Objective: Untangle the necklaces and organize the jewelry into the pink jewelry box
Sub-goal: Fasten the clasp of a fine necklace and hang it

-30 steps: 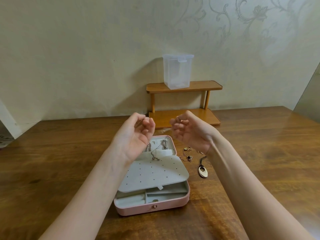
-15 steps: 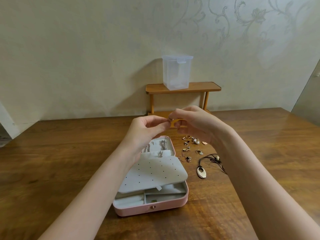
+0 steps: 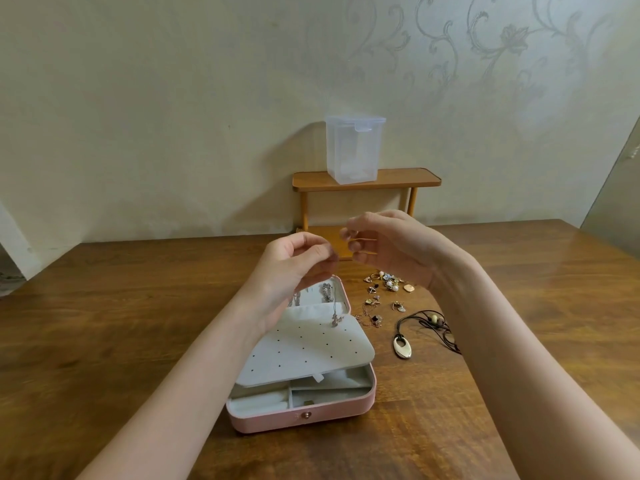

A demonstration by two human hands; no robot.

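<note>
**Inspector:** Start with the fingers. Left hand (image 3: 294, 261)?

**Assistant:** Fingers curled in, thumb against the fingertips, pinching a thin chain (image 3: 334, 308). The chain hangs straight down from the pinch, and its small pendant hangs at the near edge of the jewelry box's (image 3: 304, 415) raised grey flap (image 3: 304, 348).

**Inspector:** Right hand (image 3: 388, 242)?

**Assistant:** Fingers bent, tips pointing toward the left hand. Whether they grip the chain I cannot tell; it is too fine to trace there. The fingertips of the two hands sit near each other without clearly touching.

**Inspector:** Pose of the hands?

**Assistant:** Both are raised above the table (image 3: 121, 323), forearms coming in from the lower corners. The left is over the far half of the box; the right is over the loose pieces.

**Inspector:** The box itself?

**Assistant:** Pink, open, resting on the table. The dotted grey flap is lifted over the front compartments. Silver chains (image 3: 326, 292) lie in the far section.

**Inspector:** Items outside it?

**Assistant:** A scatter of small earrings and charms (image 3: 388, 282) just right of the box, and a black cord necklace (image 3: 429, 323) with an oval pendant (image 3: 401, 346) nearer the right forearm.

**Inspector:** Background?

**Assistant:** A small wooden shelf (image 3: 408, 178) at the wall, a clear plastic container (image 3: 355, 148) standing on top.
</note>
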